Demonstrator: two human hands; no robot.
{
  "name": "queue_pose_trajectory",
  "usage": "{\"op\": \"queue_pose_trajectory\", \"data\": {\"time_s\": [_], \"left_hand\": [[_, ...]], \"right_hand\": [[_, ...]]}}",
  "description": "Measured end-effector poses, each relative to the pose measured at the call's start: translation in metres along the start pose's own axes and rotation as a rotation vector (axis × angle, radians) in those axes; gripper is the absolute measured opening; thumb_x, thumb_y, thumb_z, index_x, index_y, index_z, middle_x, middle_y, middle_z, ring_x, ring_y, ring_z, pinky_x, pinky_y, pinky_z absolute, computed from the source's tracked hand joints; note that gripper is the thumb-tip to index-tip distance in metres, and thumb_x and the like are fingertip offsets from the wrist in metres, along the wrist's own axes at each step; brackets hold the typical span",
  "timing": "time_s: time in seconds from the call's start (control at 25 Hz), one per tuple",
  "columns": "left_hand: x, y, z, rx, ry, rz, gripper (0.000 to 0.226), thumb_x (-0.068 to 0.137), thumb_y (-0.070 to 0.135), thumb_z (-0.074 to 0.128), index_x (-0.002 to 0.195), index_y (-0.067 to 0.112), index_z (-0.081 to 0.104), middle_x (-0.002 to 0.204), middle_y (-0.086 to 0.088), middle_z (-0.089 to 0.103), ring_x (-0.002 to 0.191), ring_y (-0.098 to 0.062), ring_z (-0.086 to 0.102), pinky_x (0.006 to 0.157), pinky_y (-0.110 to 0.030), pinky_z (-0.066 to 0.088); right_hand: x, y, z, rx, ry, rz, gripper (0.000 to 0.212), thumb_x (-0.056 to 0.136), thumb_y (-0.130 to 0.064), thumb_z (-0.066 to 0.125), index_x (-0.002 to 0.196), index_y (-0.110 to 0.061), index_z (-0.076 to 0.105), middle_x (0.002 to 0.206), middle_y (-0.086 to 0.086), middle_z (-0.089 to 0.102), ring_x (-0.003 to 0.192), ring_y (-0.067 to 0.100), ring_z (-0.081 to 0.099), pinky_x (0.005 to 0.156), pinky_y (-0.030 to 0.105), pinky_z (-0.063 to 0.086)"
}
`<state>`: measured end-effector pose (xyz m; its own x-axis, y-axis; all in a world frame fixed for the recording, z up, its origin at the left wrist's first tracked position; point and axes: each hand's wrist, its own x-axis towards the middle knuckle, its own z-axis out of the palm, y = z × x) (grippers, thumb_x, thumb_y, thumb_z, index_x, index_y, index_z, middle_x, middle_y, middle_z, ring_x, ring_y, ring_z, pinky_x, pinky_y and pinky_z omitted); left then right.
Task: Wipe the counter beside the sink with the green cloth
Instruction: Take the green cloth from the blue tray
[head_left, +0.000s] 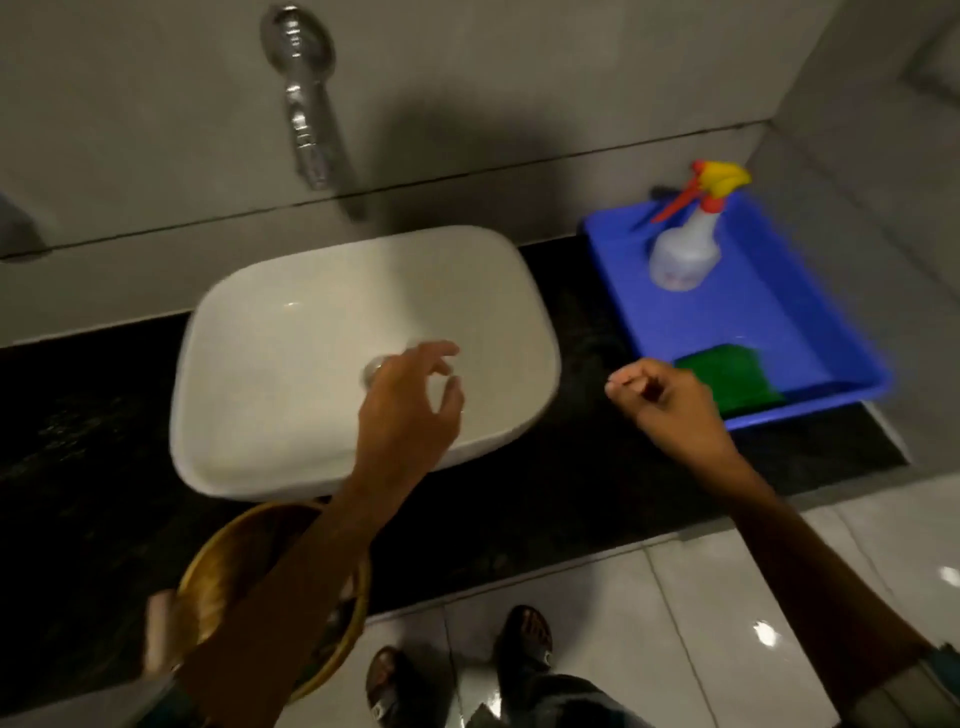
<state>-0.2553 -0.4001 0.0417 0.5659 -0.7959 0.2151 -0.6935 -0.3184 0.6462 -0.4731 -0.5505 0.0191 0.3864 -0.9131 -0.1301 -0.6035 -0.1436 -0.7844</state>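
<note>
A folded green cloth (737, 376) lies in the near left corner of a blue tray (810, 332) on the black counter (587, 467), right of the white sink (291, 332). My right hand (665, 400) hovers over the counter just left of the tray, fingers curled into a loose fist with nothing in it, partly covering the cloth's near edge. My left hand (410, 400) hangs over the sink's front right part, fingers spread and empty.
A spray bottle (685, 249) with a red and yellow trigger stands at the back of the tray. A chrome tap (311, 119) comes out of the wall above the sink. A woven basket (228, 582) sits at the counter's front edge, under my left forearm.
</note>
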Motion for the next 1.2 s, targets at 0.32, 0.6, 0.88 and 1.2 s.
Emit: {"op": "queue_pose_trajectory", "data": {"time_s": [0.32, 0.6, 0.88, 1.2], "left_hand": [[0.051, 0.113, 0.188, 0.169, -0.349, 0.549, 0.028, 0.079, 0.017, 0.057, 0.103, 0.013, 0.071, 0.102, -0.008, 0.073, 0.112, -0.029, 0.058, 0.102, -0.049, 0.032], [0.051, 0.136, 0.266, 0.548, -0.904, 0.592, 0.049, 0.09, 0.028, 0.05, 0.136, 0.014, 0.043, 0.147, -0.01, 0.045, 0.146, -0.031, 0.011, 0.109, -0.069, -0.011], [0.064, 0.122, 0.204, 0.234, -0.61, 0.472, 0.041, 0.087, 0.023, 0.054, 0.128, 0.017, 0.056, 0.131, -0.006, 0.06, 0.136, -0.026, 0.035, 0.116, -0.051, 0.018], [0.01, -0.015, -0.015, -0.525, -0.206, -0.113, 0.035, 0.086, 0.042, 0.062, 0.118, 0.029, 0.061, 0.106, 0.016, 0.066, 0.086, 0.009, 0.064, 0.072, -0.013, 0.053]], "right_hand": [[0.107, 0.13, -0.098, -0.461, 0.07, 0.313, 0.06, 0.078, -0.033, 0.076, 0.124, 0.0, 0.055, 0.123, 0.028, 0.061, 0.116, 0.041, 0.056, 0.095, 0.044, 0.045], [0.149, 0.158, -0.098, -0.397, -0.229, 0.596, 0.1, 0.066, -0.046, 0.082, 0.143, -0.003, 0.036, 0.147, 0.017, 0.044, 0.129, 0.035, 0.048, 0.103, 0.044, 0.044], [0.117, 0.104, -0.079, 0.02, 0.045, 0.483, 0.047, 0.061, -0.017, 0.082, 0.103, -0.005, 0.064, 0.106, 0.017, 0.069, 0.094, 0.032, 0.066, 0.083, 0.043, 0.057], [0.0, -0.096, 0.033, 0.835, -0.271, 0.194, 0.028, 0.077, -0.013, 0.055, 0.104, -0.016, 0.063, 0.086, 0.006, 0.07, 0.08, 0.021, 0.067, 0.071, 0.032, 0.053]]}}
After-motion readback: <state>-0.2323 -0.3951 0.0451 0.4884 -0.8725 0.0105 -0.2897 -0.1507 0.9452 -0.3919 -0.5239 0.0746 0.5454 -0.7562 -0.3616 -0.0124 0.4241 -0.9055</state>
